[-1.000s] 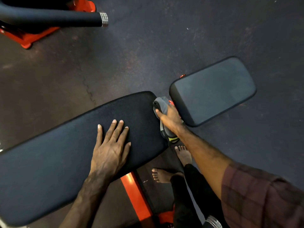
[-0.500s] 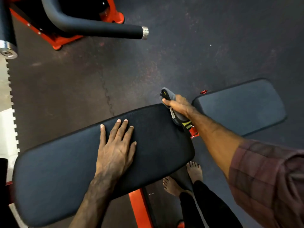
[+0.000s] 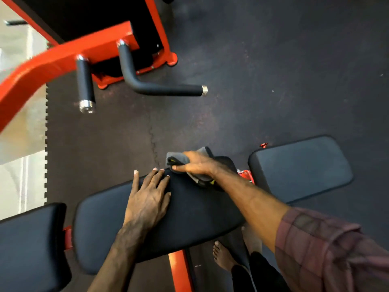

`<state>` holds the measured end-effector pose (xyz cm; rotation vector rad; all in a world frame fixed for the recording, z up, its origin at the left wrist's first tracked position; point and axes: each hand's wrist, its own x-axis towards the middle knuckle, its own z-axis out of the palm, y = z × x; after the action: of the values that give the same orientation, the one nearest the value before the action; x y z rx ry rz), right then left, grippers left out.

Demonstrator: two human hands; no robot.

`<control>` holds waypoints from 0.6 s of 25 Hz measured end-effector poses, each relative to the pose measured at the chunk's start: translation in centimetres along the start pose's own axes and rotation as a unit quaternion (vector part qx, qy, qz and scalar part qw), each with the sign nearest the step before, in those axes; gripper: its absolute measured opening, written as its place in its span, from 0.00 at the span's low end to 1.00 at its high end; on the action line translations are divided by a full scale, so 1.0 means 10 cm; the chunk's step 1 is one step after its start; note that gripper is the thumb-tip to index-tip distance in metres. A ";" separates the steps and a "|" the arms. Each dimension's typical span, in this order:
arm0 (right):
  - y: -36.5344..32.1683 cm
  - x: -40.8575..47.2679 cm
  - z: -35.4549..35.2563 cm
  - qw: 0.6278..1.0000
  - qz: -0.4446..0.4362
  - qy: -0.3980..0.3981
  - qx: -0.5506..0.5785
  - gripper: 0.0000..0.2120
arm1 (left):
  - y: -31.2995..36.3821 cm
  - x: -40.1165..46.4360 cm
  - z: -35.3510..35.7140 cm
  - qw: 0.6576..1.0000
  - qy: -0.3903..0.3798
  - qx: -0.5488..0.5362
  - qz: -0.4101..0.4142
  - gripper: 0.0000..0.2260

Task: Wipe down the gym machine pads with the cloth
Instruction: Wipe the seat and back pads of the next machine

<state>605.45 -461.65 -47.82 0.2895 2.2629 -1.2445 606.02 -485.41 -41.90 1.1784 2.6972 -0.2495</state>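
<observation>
Grey cloth (image 3: 181, 160), bunched in the right hand (image 3: 197, 165), sits on the far edge of the long middle pad (image 3: 189, 209), so the wipe of this pad looks under way. Left hand (image 3: 147, 199) lies flat, fingers straight, steadying the pad. Next, I judge, the cloth should sweep along the near side, then the end pad (image 3: 301, 167).

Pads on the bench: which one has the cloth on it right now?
The middle pad, the long one. The right hand holds the cloth at its far edge; the left hand rests on it. Neither hand touches the right pad or left pad.
</observation>
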 end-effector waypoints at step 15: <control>0.05 -3.11 -2.23 0.968 0.002 0.140 -0.210 0.17 | 1.07 0.48 -2.55 0.994 -0.044 -0.099 -0.009 0.24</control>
<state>623.79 -440.77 -21.48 0.3235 2.6941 -0.7263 608.07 -469.05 -19.16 1.0600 2.5884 -0.0347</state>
